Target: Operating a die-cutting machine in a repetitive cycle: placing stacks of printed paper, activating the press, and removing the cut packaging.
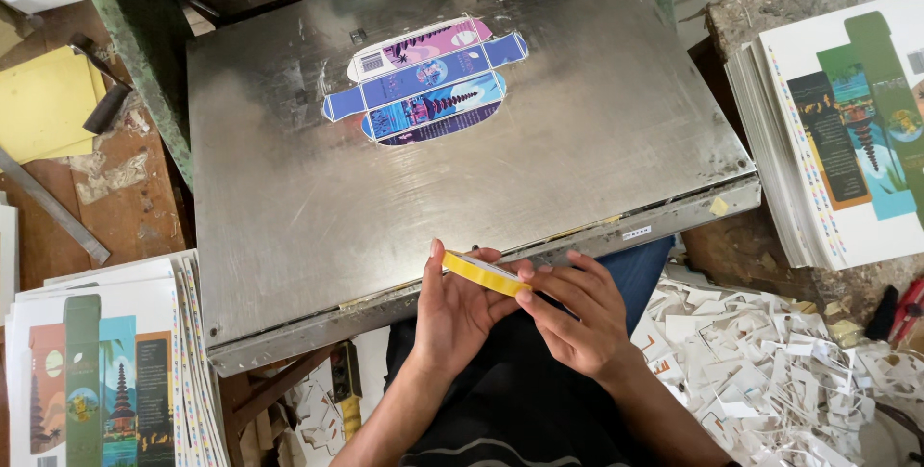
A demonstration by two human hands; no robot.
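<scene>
A: While both hands sit at the plate's [318,236] near edge, what's the step?

B: Looks like finding the tape end; left hand [460,308] grips the yellow tape roll [485,273] from below, fingers curled round it; right hand [576,318] pinches at its rim w/ thumb and forefinger.

A: Next move?

B: Prob. needs a nail under the loose end, then a steady pull.

A: Stuff around?

B: Printed box blank [428,82] lies mid-plate, well apart from the hands; sheet stacks at left [91,380] and right [847,130]; paper scraps [760,351] by the right knee; nothing blocks the reach.
</scene>
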